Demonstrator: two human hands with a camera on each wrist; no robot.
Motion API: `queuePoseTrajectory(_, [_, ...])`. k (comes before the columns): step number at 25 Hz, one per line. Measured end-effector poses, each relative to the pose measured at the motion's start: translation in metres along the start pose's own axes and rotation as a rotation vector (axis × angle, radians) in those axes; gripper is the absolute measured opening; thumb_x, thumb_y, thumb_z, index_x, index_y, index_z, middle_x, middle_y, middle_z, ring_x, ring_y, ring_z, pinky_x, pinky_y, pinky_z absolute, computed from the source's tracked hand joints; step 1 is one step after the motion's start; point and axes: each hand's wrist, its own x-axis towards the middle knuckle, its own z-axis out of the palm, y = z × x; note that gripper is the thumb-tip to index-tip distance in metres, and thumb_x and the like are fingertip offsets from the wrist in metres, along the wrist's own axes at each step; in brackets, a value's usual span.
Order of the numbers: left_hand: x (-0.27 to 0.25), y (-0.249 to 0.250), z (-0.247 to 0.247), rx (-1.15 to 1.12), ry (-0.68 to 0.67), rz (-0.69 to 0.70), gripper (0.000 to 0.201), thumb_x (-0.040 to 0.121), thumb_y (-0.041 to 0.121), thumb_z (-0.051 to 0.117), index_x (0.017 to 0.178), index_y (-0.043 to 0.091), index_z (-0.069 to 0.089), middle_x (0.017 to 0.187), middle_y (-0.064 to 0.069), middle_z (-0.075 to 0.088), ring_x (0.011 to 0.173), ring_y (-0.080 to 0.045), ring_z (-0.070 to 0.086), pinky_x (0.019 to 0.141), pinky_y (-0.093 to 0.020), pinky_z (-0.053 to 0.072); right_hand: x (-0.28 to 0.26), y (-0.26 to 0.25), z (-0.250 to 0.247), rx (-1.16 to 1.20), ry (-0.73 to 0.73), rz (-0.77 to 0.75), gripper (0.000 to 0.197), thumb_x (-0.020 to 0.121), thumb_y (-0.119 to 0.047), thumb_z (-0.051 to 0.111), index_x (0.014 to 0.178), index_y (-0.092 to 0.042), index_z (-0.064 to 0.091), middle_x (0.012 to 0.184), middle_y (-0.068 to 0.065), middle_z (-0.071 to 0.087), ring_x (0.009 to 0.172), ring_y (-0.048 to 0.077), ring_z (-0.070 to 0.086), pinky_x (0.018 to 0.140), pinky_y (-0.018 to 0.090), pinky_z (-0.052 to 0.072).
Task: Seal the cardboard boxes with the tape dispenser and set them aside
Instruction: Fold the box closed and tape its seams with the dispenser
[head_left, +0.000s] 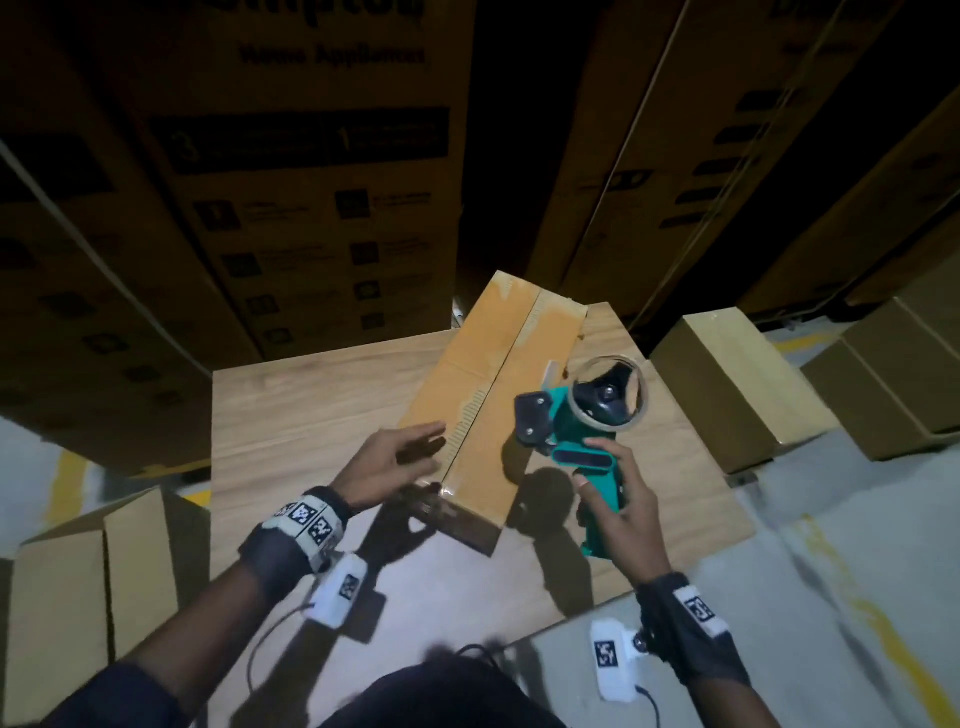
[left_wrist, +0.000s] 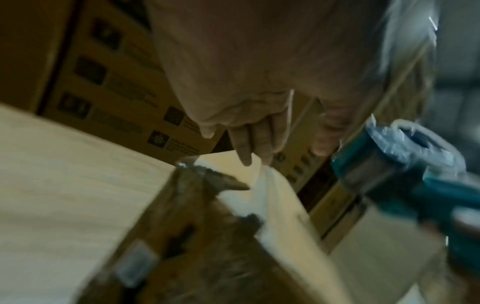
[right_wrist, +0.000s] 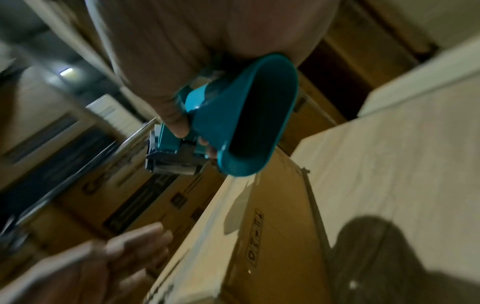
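A long narrow cardboard box lies diagonally on the wooden table, flaps closed, with clear tape along its top seam. My left hand hovers open with straight fingers just over the box's near left edge; in the left wrist view the fingers point at the box corner. My right hand grips the handle of the teal tape dispenser, held above the table to the right of the box. The right wrist view shows the dispenser handle in my grip and the box below.
Tall stacks of printed cartons form a wall behind the table. Plain cardboard boxes stand on the floor at the right, further ones beyond, and another box at the left. Yellow floor lines run past the table.
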Motion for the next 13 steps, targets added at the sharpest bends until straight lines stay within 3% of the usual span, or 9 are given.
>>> queuePoseTrajectory(2, [-0.009,0.021,-0.006,-0.499,0.162,-0.102,0.040,0.095,0.036,0.067,0.132,0.020,0.068,0.127,0.004,0.072,0.119,-0.015,0.066,0.111,-0.046,0.048,-0.005,-0.003,0.010,-0.212,-0.029,-0.237,0.036,0.096,-0.016,0.067,0.129,-0.029,0.059,0.110,-0.005,0.069,0.092,0.012,0.067,0.079,0.021,0.056])
queuePoseTrajectory(3, [-0.010,0.029,-0.011,-0.683,0.160,-0.176,0.041,0.097,0.040,0.062,0.126,0.013,0.070,0.121,-0.001,0.075,0.115,-0.019,0.070,0.105,-0.044,0.052,-0.006,-0.004,0.016,-0.304,-0.040,-0.331,0.034,0.094,-0.016,0.067,0.127,-0.025,0.061,0.110,-0.003,0.068,0.093,0.012,0.066,0.079,0.016,0.052])
queuePoseTrajectory(5, [-0.010,0.037,-0.021,-0.862,0.072,-0.263,0.054,0.100,0.050,0.052,0.125,0.006,0.067,0.119,-0.011,0.074,0.105,-0.022,0.073,0.091,-0.032,0.059,-0.005,-0.007,0.028,-0.449,-0.075,-0.446,0.034,0.089,-0.014,0.068,0.123,-0.019,0.063,0.108,0.001,0.066,0.089,0.016,0.065,0.072,0.016,0.048])
queuePoseTrajectory(7, [-0.014,0.039,-0.024,-0.960,-0.027,-0.277,0.077,0.090,0.068,0.059,0.128,0.002,0.066,0.120,-0.014,0.070,0.094,-0.020,0.070,0.080,-0.026,0.059,-0.003,-0.011,0.038,-0.560,-0.104,-0.526,0.038,0.085,-0.015,0.069,0.122,-0.020,0.060,0.108,0.003,0.064,0.081,0.017,0.062,0.062,0.021,0.047])
queuePoseTrajectory(10, [-0.024,0.030,-0.018,-1.090,-0.068,-0.255,0.101,0.081,0.080,0.061,0.137,-0.003,0.058,0.129,-0.022,0.059,0.107,-0.025,0.059,0.092,-0.031,0.056,0.001,-0.014,0.043,-0.637,-0.128,-0.586,0.042,0.082,-0.020,0.070,0.121,-0.025,0.054,0.110,0.005,0.063,0.072,0.018,0.061,0.052,0.024,0.048])
queuePoseTrajectory(13, [-0.031,0.029,-0.007,-1.217,-0.095,-0.317,0.091,0.092,0.076,0.046,0.130,-0.005,0.063,0.134,-0.029,0.062,0.120,-0.035,0.063,0.107,-0.042,0.050,0.001,-0.014,0.049,-0.645,-0.148,-0.625,0.040,0.083,-0.021,0.069,0.121,-0.024,0.056,0.110,0.006,0.064,0.072,0.015,0.060,0.054,0.019,0.043])
